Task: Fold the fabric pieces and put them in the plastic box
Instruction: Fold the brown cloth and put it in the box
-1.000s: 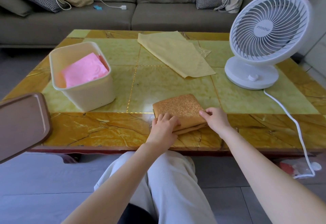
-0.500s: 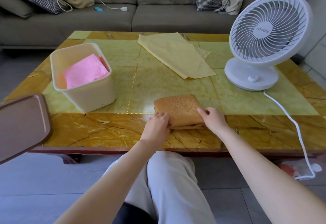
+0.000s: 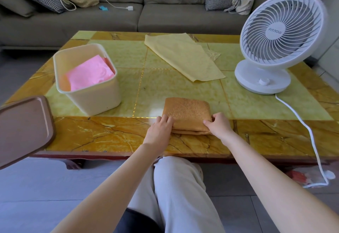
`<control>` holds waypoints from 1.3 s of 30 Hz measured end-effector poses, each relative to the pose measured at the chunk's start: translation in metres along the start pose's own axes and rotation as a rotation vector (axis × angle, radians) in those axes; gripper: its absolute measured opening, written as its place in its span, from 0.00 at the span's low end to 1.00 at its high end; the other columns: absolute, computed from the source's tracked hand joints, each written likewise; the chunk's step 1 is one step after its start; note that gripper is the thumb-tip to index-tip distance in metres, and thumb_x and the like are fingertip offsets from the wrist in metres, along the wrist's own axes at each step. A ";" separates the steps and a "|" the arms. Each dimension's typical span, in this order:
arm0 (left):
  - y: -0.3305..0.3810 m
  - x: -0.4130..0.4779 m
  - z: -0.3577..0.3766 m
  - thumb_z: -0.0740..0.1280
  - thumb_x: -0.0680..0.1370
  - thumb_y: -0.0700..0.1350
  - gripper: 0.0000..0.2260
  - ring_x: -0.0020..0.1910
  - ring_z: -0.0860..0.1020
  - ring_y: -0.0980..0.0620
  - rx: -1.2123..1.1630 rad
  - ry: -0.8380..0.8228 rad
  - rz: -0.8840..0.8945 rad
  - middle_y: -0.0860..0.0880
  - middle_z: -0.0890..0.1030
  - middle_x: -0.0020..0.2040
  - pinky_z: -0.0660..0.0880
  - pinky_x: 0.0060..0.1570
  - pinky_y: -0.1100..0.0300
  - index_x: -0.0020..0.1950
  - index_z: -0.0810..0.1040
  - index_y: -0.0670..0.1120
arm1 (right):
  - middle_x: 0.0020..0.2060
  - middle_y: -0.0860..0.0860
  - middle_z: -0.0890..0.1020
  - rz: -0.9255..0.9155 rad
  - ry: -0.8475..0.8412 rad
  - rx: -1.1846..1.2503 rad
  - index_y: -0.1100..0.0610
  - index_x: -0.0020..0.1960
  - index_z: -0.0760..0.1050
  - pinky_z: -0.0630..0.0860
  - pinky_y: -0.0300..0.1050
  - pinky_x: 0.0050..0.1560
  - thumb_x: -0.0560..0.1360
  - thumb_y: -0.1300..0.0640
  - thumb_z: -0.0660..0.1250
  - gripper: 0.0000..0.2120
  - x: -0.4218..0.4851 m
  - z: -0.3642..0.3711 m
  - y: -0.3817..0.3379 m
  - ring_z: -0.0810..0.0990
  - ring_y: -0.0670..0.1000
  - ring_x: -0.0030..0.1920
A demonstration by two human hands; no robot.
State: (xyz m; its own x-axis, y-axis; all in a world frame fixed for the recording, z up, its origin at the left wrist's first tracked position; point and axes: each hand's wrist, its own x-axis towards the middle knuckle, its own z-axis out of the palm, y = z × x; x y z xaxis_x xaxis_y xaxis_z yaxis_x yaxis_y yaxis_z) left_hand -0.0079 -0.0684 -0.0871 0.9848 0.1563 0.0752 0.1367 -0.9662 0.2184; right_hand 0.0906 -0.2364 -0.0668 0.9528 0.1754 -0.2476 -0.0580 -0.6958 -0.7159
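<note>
Orange fabric (image 3: 186, 111), folded, lies at the near edge of the worktop (image 3: 91, 133); I see the left hand (image 3: 160, 128) and right hand (image 3: 219, 124) each gripping a near corner. Plastic box (image 3: 95, 98) stands off left, pink fabric (image 3: 89, 75) inside.

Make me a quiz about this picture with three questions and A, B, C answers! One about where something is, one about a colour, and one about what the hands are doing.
1. Where is the pink cloth?
A) hanging on a hook
B) inside the plastic box
C) in a drawer

2. What colour is the fan?
A) white
B) black
C) red

3. What are the left hand and right hand doing?
A) clapping
B) waving in the air
C) gripping the folded orange cloth at its two sides

Answers:
1 B, it lies between the box's walls.
2 A, its grille and base are both white.
3 C, each hand curls round one side edge of the cloth.
</note>
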 end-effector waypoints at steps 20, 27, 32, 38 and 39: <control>-0.057 -0.014 -0.035 0.59 0.80 0.47 0.16 0.63 0.69 0.47 -0.004 -0.163 0.067 0.48 0.70 0.63 0.66 0.61 0.55 0.68 0.65 0.49 | 0.55 0.56 0.77 0.164 -0.368 0.336 0.61 0.64 0.68 0.77 0.40 0.39 0.77 0.60 0.65 0.17 -0.010 -0.004 -0.057 0.78 0.51 0.49; -0.089 -0.009 -0.077 0.58 0.80 0.53 0.18 0.63 0.69 0.45 -0.222 0.122 -0.277 0.45 0.74 0.61 0.66 0.62 0.53 0.66 0.69 0.45 | 0.55 0.53 0.77 -0.227 -0.290 0.249 0.59 0.65 0.70 0.76 0.42 0.45 0.76 0.58 0.66 0.18 -0.021 -0.001 -0.136 0.78 0.53 0.53; -0.106 -0.004 -0.100 0.59 0.78 0.58 0.24 0.55 0.75 0.46 -1.042 0.101 -0.537 0.43 0.76 0.59 0.71 0.53 0.52 0.65 0.70 0.42 | 0.51 0.48 0.80 -0.379 -0.320 0.498 0.54 0.58 0.72 0.78 0.36 0.41 0.76 0.58 0.66 0.10 -0.040 0.001 -0.172 0.79 0.44 0.50; -0.102 -0.007 -0.125 0.69 0.75 0.46 0.09 0.42 0.77 0.55 -1.308 0.502 -0.498 0.52 0.78 0.42 0.75 0.45 0.60 0.52 0.73 0.48 | 0.56 0.56 0.80 -0.260 -0.366 0.551 0.58 0.54 0.74 0.79 0.42 0.46 0.77 0.62 0.64 0.06 -0.046 0.020 -0.146 0.80 0.51 0.50; -0.101 -0.008 -0.129 0.68 0.75 0.44 0.08 0.41 0.76 0.56 -1.263 0.531 -0.466 0.53 0.78 0.42 0.75 0.44 0.63 0.52 0.73 0.48 | 0.58 0.59 0.79 -0.202 -0.373 0.498 0.61 0.56 0.73 0.79 0.43 0.48 0.77 0.62 0.65 0.08 -0.046 0.026 -0.140 0.80 0.53 0.51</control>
State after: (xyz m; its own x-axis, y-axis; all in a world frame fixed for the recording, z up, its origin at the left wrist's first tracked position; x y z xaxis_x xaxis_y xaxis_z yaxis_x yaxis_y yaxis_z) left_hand -0.0430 0.0541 0.0157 0.6844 0.7279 0.0430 -0.0321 -0.0288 0.9991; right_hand 0.0472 -0.1294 0.0277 0.7974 0.5612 -0.2219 -0.1048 -0.2333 -0.9667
